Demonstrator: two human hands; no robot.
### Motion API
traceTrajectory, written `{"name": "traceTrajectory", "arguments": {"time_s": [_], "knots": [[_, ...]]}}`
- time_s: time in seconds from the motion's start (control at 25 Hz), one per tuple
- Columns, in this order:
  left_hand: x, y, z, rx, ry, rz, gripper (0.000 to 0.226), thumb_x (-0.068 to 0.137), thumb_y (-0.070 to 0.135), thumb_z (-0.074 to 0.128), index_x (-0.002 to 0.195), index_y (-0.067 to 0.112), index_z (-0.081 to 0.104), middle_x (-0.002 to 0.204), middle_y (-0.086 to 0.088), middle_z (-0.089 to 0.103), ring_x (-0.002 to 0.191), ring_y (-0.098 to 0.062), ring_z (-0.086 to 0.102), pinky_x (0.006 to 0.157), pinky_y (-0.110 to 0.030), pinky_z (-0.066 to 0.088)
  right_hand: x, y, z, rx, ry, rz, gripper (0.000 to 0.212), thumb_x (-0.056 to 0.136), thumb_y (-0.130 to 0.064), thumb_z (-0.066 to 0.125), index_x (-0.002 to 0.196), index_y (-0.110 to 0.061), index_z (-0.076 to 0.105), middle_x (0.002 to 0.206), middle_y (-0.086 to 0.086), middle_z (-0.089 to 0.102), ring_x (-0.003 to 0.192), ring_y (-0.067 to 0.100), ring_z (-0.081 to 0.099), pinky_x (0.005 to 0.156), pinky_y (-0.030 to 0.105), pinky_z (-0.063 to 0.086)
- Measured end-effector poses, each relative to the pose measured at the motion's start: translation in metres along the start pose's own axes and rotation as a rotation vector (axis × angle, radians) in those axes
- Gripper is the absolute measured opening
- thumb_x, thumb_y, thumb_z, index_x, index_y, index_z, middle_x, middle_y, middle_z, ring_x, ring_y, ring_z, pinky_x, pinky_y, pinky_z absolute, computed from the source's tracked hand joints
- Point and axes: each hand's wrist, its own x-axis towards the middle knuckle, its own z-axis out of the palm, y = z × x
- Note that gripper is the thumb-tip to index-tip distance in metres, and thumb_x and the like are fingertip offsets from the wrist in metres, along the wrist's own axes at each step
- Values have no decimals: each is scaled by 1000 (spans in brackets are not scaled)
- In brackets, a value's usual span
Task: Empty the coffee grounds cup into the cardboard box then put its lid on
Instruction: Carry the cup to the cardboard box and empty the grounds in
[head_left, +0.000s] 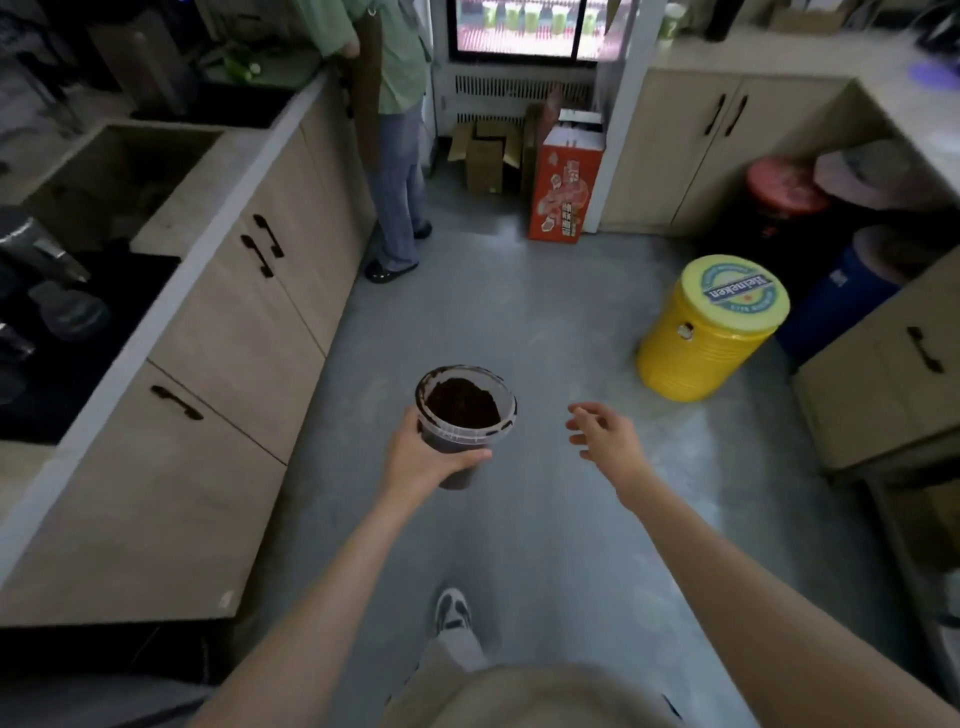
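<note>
Grey floor (545, 322) ahead; left hand (421, 457) clasps the full cup (465, 421), right hand (605, 434) spread empty. A tilt mid-stride could spill grounds.

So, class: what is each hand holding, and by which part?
Left hand holds the coffee grounds cup, grip around its side wall. Right hand holds nothing.

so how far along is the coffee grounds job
Early. The lid is already off: the cup is open-topped. In hand: the left hand carries it upright, full of dark grounds, over the floor; the right hand is open and empty. Left: emptying it into a cardboard box, perhaps the open one by the far wall, then fitting the lid, which isn't visible.
</note>
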Motion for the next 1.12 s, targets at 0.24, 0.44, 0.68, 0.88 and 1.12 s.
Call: {"name": "traceTrajectory", "arguments": {"time_s": [0.24, 0.44, 0.68, 0.88, 1.12], "knots": [[113, 19, 17, 18, 9, -23, 94, 33, 61, 98, 115, 57, 52, 110, 45, 62, 103, 30, 54, 86, -3, 45, 75, -34, 9, 169, 88, 62, 25, 103, -26, 50, 117, -13, 66, 102, 7, 69, 86, 20, 64, 74, 32, 50], [196, 43, 56, -8, 39, -11, 105, 36, 56, 97, 130, 41, 53, 109, 51, 60, 103, 31, 54, 81, 7, 40, 182, -51, -10, 230, 110, 94, 24, 103, -26, 50, 116, -13, 65, 102, 6, 70, 86, 20, 65, 75, 34, 52], [280, 105, 104, 43, 102, 1, 101, 30, 70, 96, 120, 57, 53, 117, 49, 60, 113, 25, 55, 88, 3, 43, 319, -106, -47, 204, -22, 64, 21, 102, -27, 51, 112, -20, 67, 103, 4, 72, 88, 19, 68, 74, 32, 53], [362, 146, 141, -5, 165, -7, 98, 32, 70, 97, 119, 56, 54, 119, 45, 62, 115, 21, 58, 90, 0, 45, 417, -161, -59, 176, -95, 15, 21, 102, -27, 50, 113, -20, 67, 99, -1, 71, 85, 15, 68, 75, 32, 53], [484, 169, 161, -12, 160, 44, 103, 34, 68, 98, 127, 55, 55, 125, 35, 65, 119, 14, 60, 91, -2, 46, 533, -221, -43, 113, -145, -13, 21, 102, -25, 49, 113, -19, 67, 101, 1, 72, 87, 18, 67, 75, 31, 53]]}}
